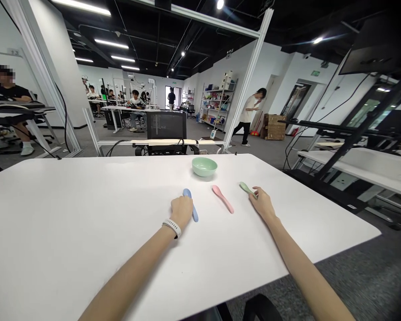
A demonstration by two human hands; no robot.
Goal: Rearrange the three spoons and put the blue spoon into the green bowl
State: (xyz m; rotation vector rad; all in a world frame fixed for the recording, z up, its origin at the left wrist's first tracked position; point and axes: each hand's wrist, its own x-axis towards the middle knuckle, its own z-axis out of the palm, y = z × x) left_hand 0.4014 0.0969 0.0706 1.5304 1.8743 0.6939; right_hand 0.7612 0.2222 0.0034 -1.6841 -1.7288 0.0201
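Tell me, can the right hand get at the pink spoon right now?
Likely yes: the right hand sits at the green spoon, and the pink spoon lies close beside it on the white table, with nothing between them.

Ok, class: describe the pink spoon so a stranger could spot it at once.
On the white table, below the pale green bowl, lie three spoons. The pink spoon is the middle one, between the left hand and right hand, touched by neither.

Left hand (181,211) curled palm-down, right hand (262,203) palm-down, well apart
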